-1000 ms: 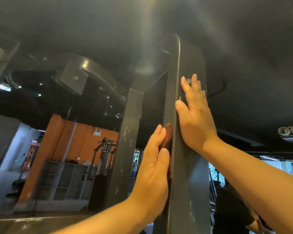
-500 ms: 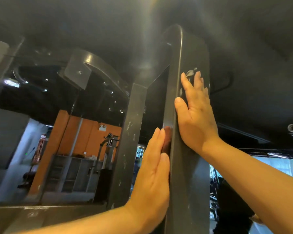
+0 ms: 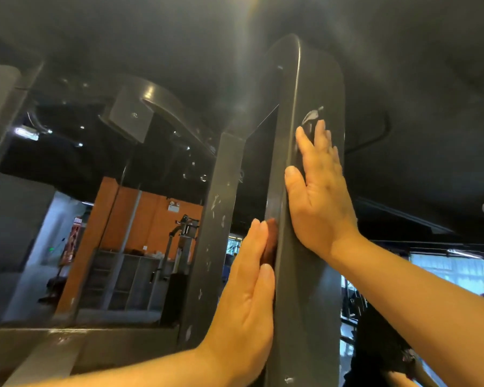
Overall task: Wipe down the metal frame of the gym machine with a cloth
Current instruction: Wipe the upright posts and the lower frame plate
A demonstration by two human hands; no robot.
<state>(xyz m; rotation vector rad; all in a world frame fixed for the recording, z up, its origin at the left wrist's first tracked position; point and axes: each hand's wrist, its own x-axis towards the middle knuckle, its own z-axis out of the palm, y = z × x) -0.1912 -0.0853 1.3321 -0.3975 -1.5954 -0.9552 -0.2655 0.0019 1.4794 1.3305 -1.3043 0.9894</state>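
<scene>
A dark grey metal upright (image 3: 305,303) of the gym machine rises in front of me to a rounded top. My left hand (image 3: 246,297) presses flat against its left side face, fingers straight and pointing up. On its broad right face my right hand (image 3: 319,196) lies flat, fingers straight, just below a white scuff mark (image 3: 313,113). No cloth shows in either hand or anywhere in view.
A second scratched grey post (image 3: 215,233) stands just left of the upright, with a curved bracket (image 3: 140,113) above it. Behind are an orange wall (image 3: 151,219), a shelf unit (image 3: 123,280) and another machine (image 3: 183,233). A person in dark clothes (image 3: 380,339) is at lower right.
Both hands have slid a little down the upright, still flat. The white scuff that was under my right fingertips now shows above them.
</scene>
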